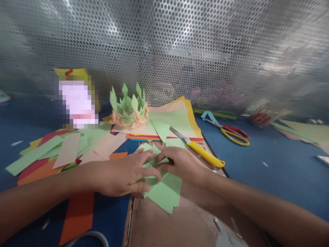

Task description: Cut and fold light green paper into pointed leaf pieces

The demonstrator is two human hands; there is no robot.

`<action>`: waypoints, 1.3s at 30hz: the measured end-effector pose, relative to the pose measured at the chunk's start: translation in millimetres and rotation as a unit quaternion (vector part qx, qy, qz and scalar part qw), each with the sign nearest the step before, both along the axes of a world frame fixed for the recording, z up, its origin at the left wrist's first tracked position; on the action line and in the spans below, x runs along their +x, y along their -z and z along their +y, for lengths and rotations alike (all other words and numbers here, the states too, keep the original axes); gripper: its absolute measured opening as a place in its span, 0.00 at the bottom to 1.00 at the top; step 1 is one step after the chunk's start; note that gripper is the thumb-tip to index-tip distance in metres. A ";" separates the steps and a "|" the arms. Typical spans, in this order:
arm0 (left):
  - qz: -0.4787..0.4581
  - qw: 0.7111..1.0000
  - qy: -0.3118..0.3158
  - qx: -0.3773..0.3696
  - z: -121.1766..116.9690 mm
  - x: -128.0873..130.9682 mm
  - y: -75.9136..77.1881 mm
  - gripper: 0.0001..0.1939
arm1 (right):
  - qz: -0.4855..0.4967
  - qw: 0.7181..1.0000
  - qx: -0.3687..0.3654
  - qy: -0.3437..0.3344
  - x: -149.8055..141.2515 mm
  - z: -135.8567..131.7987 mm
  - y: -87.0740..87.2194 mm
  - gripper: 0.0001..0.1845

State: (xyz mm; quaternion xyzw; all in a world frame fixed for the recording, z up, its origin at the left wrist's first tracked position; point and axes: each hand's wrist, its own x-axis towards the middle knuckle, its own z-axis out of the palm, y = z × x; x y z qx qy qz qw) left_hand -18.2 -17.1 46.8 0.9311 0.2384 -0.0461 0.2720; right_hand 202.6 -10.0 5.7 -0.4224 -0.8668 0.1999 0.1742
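My left hand and my right hand meet over a folded piece of light green paper on a brown board. Both hands pinch and press the paper's upper part with their fingertips; its lower pointed flaps stick out below them. Just behind my right hand lies a yellow-handled utility knife, blade pointing away to the left.
A green and peach paper crown-like model stands on a stack of coloured sheets. Loose coloured paper strips lie at left. Red and yellow scissors rest on the blue table at right. A perforated metal wall closes the back.
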 end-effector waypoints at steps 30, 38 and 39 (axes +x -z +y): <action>-0.018 0.997 0.036 0.068 -6.7 -2.1 0.7 0.12 | -0.011 0.999 -0.041 -0.006 -1.4 -13.0 -14.9 0.23; -0.014 0.997 0.029 0.075 -7.0 -1.1 -1.1 0.11 | -0.075 0.997 0.002 0.023 6.2 -12.7 -13.6 0.31; -0.014 0.997 0.029 0.075 -7.2 -1.2 -1.4 0.11 | -0.086 0.996 0.002 0.031 8.7 -11.6 -14.3 0.31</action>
